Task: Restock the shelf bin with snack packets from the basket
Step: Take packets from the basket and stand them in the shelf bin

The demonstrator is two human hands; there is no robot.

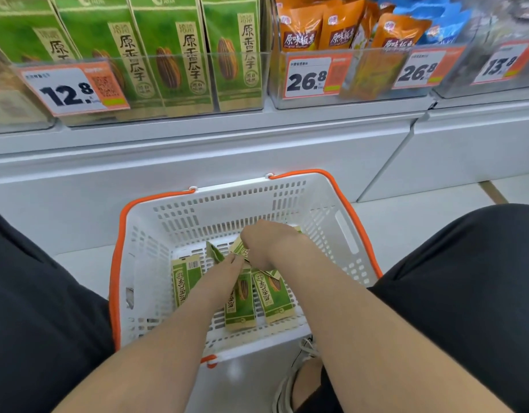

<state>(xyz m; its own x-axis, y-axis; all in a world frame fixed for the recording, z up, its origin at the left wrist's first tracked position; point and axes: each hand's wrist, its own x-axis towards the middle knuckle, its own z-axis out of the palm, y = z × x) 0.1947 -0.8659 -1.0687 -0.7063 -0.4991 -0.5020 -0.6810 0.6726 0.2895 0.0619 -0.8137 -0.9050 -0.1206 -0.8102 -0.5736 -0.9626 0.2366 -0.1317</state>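
I see both forearms down in the white basket [144, 263], left grip [227, 271] at a green packet [214, 254] edge, can't tell if pinching, right grip [267, 244] curled round a raised packet [238, 247], more packets [273, 296] flat on the basket floor, shelf bin [179, 56] stocked with matching packs beyond

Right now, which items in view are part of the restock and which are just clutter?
In the job: white basket, green packets in it, shelf bin tagged 12.8, left hand, right hand.
Not in the job: orange packets, blue packets, 26.8 price tags, shoe.
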